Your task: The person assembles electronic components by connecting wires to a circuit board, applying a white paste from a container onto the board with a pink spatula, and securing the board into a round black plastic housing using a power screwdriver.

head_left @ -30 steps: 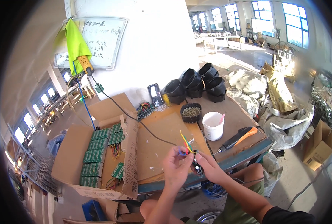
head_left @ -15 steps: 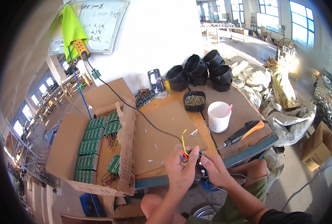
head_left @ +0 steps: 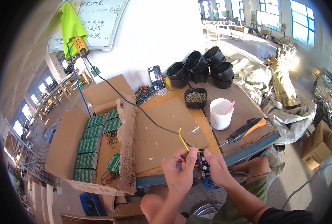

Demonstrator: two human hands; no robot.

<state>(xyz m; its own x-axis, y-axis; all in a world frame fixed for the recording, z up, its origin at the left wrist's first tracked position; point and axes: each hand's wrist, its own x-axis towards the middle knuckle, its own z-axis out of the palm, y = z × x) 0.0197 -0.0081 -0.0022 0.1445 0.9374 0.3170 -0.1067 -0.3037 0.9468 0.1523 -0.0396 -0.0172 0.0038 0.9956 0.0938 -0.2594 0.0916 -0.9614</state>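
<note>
Over the table's front edge, my two hands meet around a small black electrical part (head_left: 203, 162) with silvery metal spots along it. My left hand (head_left: 180, 170) is closed in a pinch at a yellow wire (head_left: 183, 141), whose free end sticks up above the thumb. Red, green and blue wires show beside the same fingers. My right hand (head_left: 217, 170) grips the black part from the right, thumb on its upper end. The fingers under the part are hidden. Below it hangs a bundle of blue wires (head_left: 209, 184).
An open cardboard box (head_left: 127, 149) of green-and-white boxed units stands left. On the table are a cardboard sheet (head_left: 162, 130), a black tub of small metal pieces (head_left: 195, 98), a white bucket (head_left: 220, 115), an orange-and-black power screwdriver (head_left: 246, 130), black round housings (head_left: 179, 71) and a phone (head_left: 156, 77).
The black part has turned so more of its length shows between my hands. The yellow wire now bends across towards the part's upper end, and my right thumb has shifted up.
</note>
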